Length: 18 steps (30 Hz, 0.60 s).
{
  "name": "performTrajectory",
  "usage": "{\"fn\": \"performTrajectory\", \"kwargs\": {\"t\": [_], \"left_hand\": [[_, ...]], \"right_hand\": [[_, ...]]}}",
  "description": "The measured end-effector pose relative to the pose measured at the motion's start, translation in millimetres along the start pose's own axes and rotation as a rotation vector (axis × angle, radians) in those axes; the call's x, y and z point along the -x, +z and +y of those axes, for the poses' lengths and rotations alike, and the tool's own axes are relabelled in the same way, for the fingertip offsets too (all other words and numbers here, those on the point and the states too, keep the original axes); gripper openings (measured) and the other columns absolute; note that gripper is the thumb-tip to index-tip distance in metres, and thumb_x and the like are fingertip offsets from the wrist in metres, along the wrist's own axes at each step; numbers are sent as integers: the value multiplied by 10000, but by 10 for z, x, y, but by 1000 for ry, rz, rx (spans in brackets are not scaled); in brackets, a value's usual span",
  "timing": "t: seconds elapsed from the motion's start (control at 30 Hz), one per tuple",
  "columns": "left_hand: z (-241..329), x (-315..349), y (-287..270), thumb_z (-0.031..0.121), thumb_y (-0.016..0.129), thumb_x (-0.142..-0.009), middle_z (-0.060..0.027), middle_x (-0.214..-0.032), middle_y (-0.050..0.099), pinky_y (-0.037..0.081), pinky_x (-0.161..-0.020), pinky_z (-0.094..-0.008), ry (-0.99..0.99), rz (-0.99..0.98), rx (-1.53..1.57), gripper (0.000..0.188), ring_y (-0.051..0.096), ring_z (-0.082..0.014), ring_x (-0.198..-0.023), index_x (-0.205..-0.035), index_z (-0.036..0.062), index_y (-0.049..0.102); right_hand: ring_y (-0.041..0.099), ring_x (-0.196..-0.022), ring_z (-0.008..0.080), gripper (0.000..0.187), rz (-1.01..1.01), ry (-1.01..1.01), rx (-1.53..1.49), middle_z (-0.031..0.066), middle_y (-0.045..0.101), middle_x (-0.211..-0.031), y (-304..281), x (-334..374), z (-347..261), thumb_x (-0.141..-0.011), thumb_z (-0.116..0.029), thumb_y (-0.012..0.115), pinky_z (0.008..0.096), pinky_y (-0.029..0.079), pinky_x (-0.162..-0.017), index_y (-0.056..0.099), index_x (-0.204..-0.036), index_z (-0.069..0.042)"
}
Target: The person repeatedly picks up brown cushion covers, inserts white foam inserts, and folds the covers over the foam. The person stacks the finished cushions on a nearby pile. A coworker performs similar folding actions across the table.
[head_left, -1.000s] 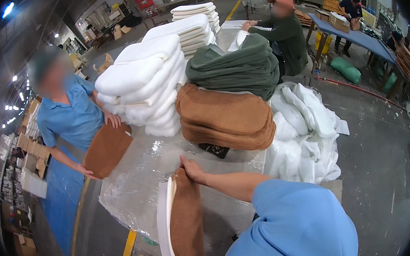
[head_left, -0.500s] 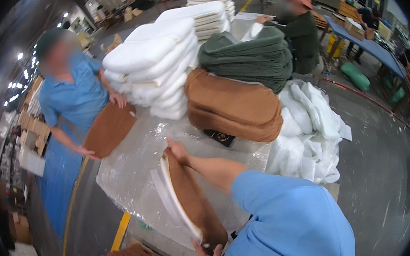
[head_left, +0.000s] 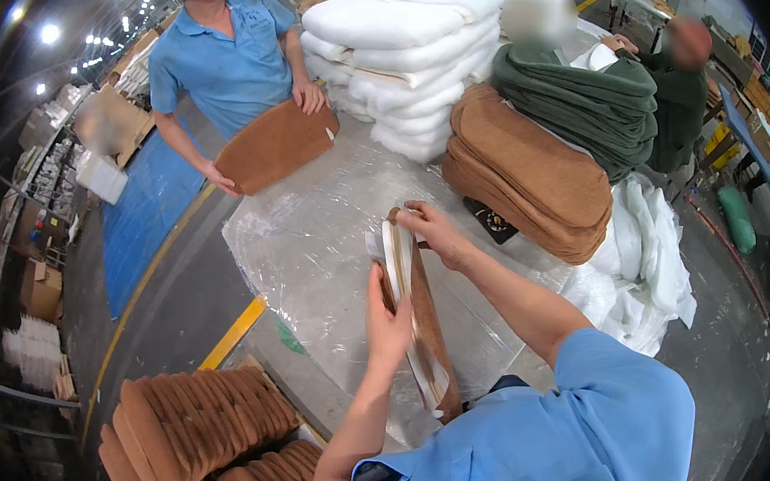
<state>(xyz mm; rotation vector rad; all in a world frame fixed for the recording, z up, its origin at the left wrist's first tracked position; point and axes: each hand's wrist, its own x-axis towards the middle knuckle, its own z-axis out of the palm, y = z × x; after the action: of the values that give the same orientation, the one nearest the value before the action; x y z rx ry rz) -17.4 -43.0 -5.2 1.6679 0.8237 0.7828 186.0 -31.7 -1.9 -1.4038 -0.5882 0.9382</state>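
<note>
Between my hands a long brown fabric cushion cover (head_left: pixel 426 329) stands on its edge, with a pale opening strip, apparently a zipper, and white material showing along the side. My left hand (head_left: pixel 387 322) wraps the cover's left side near the middle. My right hand (head_left: pixel 432 233) pinches its far end with thumb and fingers. The cover's near end rests close to my body. Beneath it lies a table covered in clear plastic film (head_left: pixel 312 247). Across the table, a person in a blue shirt holds a flat brown oval cushion (head_left: pixel 274 147).
White padding (head_left: pixel 413 52) is stacked at the back. Brown covers (head_left: pixel 527 171) and green covers (head_left: pixel 581 106) are piled right of it, near a black round-dialled object (head_left: pixel 491 219). Crumpled white sheeting (head_left: pixel 632 254) hangs at the right. Filled brown cushions (head_left: pixel 200 434) stand lower left.
My left hand has moved from the cover's near end up to its middle. The cover is now more upright and turned edge-on. My view has swung left; the co-worker still holds the brown cushion.
</note>
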Motion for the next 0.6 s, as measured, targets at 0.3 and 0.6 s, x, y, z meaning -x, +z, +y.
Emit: {"fn": "performTrajectory", "kwargs": {"t": [0.3,0.6], "left_hand": [[72,-1276,260,111,642,-946,-204,-1322,661,492,-1056,-415,134,-32,-346,411,615,-375,-1259,-1354,58,653],[-133,-1537,376,150,631,-991,-147,-1140,713,504,-982,-366,142,-38,-235,226,652,-286,-1116,-1141,57,772]], "right_hand": [[635,-722,175,426,-214,133,595,98,667,-857,-374,-285,-311,-932,-306,680,337,534,-645,674,-1120,76],[637,-699,265,350,-487,-122,878,172,671,-843,-426,-430,-398,-1070,-321,536,417,523,-684,685,-1075,-4]]}}
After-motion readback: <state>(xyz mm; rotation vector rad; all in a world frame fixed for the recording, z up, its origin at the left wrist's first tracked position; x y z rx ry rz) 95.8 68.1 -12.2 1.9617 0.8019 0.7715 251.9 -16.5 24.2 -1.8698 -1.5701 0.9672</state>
